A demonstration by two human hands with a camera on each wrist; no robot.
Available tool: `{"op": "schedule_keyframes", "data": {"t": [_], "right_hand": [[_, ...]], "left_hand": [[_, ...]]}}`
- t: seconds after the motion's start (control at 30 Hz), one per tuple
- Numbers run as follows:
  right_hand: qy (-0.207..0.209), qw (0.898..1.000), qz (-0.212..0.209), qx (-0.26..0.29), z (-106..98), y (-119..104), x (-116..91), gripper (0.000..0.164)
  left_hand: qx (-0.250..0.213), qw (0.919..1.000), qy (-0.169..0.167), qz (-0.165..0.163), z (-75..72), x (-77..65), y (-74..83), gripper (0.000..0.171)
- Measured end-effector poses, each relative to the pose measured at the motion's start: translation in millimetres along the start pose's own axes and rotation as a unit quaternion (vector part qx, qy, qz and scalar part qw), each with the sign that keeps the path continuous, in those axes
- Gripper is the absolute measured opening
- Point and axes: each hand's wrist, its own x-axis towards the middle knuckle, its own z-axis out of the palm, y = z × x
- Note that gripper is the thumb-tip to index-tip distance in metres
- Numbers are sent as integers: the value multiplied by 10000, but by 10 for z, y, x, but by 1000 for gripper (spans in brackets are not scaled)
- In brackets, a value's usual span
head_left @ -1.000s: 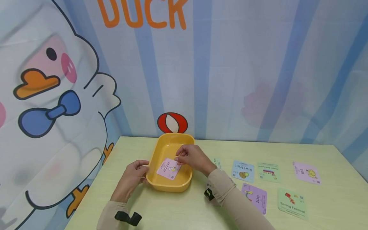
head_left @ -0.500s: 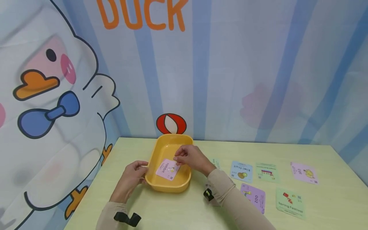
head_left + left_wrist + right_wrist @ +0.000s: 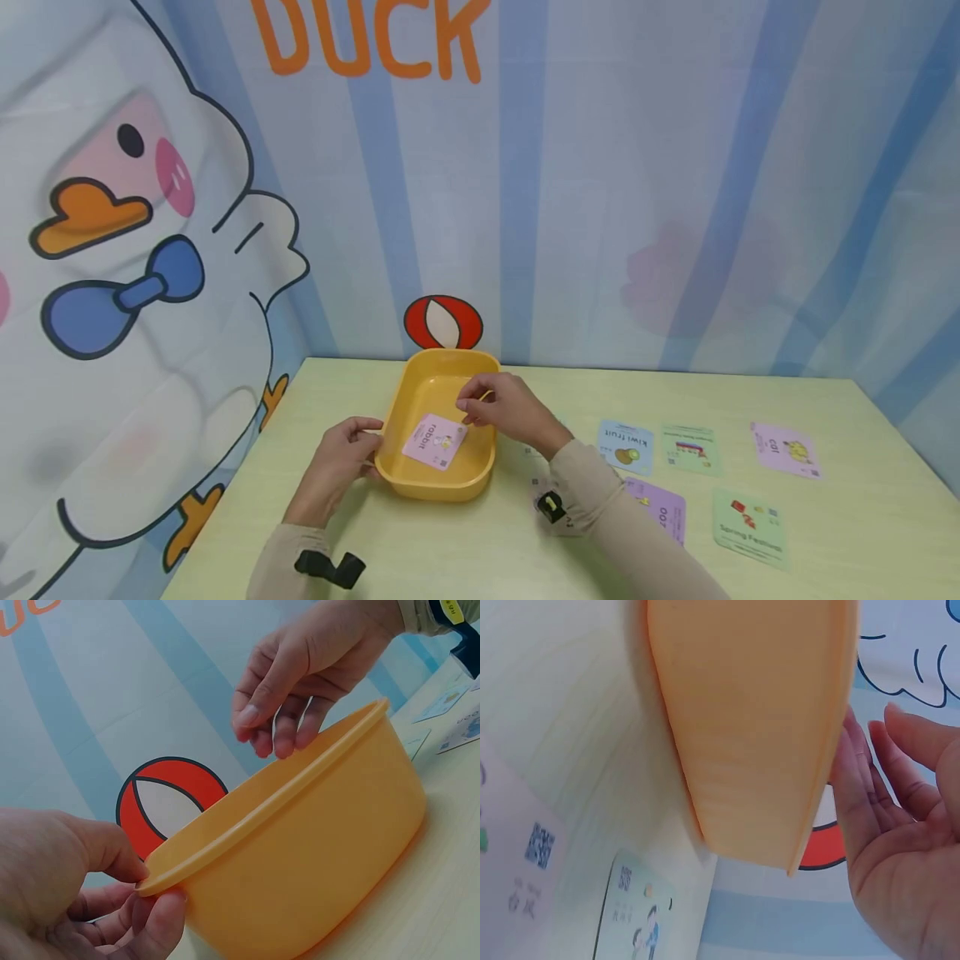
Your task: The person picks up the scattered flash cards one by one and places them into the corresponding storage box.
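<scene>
My left hand (image 3: 337, 467) pinches the left rim of a yellow plastic basin (image 3: 438, 492), thumb on top and fingers beneath, as the left wrist view shows. In the basin lies a pink "rabbit" card (image 3: 433, 442). Over the basin's right side hangs my right hand (image 3: 513, 408), fingers loosely bent and nothing between them. The left wrist view shows this right hand (image 3: 307, 675) above the far rim, thumb apart from the fingertips. From the right wrist, the basin's outer wall (image 3: 742, 735) hides the card.
Right of the basin lie a blue "kiwi fruit" card (image 3: 625, 447), a green card (image 3: 688, 450), a pink "cat" card (image 3: 786, 450), a purple "zoo" card (image 3: 660, 507) and a green "Spring Festival" card (image 3: 750, 527). More cards are partly covered by my right arm. A printed curtain (image 3: 585, 208) stands behind.
My right hand has risen slightly and eased right, its fingertips moving away from the rabbit card's corner. The card stays in the basin. My left hand keeps its grip on the rim.
</scene>
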Motion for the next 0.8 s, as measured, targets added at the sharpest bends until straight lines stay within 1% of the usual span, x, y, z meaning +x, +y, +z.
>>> {"op": "schedule_keyframes", "data": {"t": [0.17, 0.33, 0.47, 0.63, 0.8], "right_hand": [[-66, 9998, -37, -173, -62, -13, -72, 15], [-59, 9997, -155, -158, -134, 21, -128, 14], [-48, 9999, -112, -105, -198, 57, -165, 15], [-76, 9998, -15, -170, -259, 93, -197, 21], [-77, 9998, -39, -202, -324, 131, -238, 20]], "left_hand": [[48, 10000, -6, -6, 6, -5, 14, 33], [140, 9999, 15, -61, 9, -11, 22, 33], [191, 9998, 32, -67, 11, -12, 25, 33], [206, 9998, 29, -57, 11, -8, 19, 33], [201, 9998, 2, -48, 8, -13, 18, 33]]}}
